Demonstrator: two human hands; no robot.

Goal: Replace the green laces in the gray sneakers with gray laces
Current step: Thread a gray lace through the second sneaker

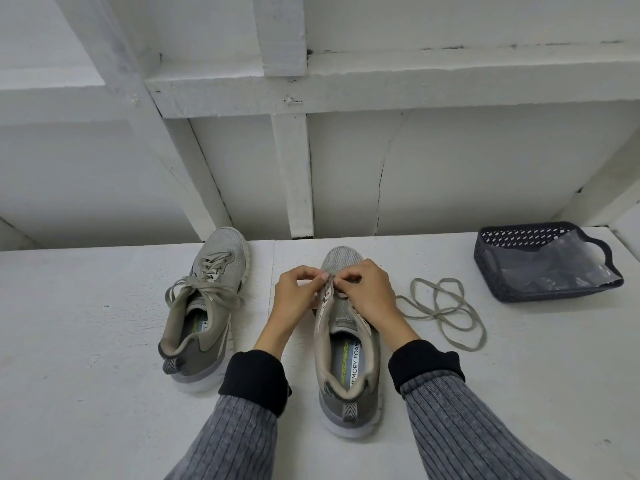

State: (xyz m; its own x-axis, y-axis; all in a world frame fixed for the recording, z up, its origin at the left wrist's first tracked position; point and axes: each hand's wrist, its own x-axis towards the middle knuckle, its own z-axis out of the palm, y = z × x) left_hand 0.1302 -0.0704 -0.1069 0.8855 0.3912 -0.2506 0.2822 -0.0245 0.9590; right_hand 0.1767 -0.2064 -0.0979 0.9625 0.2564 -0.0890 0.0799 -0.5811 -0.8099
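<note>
- A white painted bench [450,393] carries two gray mesh sneakers, both with their toes pointing away from the person, toward the white boarded wall behind.
- The right gray mesh sneaker [349,358] stands upright in the middle, between the person's forearms; its insole reads "MEMORY FOAM".
- The left hand [298,299] is curled at the front of this sneaker's eyelet row, thumb and forefinger pinched together at the left eyelet strip; what exactly lies between the fingertips is too small to tell.
- The right hand [363,292] is curled just beside it, fingertips pinching at the same spot near the lowest eyelets, and it covers the right eyelet strip.
- A long, loose, pale grayish lace [446,313] lies in loops on the bench just to the right of this sneaker; one end runs under the right hand.
- The left gray mesh sneaker [204,313] stands apart to the left, leaning slightly, laced through, with the lace ends lying loose over its tongue.
- A dark blue perforated plastic basket [540,258] sits at the far right of the bench, well apart from the sneakers, with a clear plastic bag [554,268] inside.
- Both arms wear gray ribbed sleeves with black cuffs.
</note>
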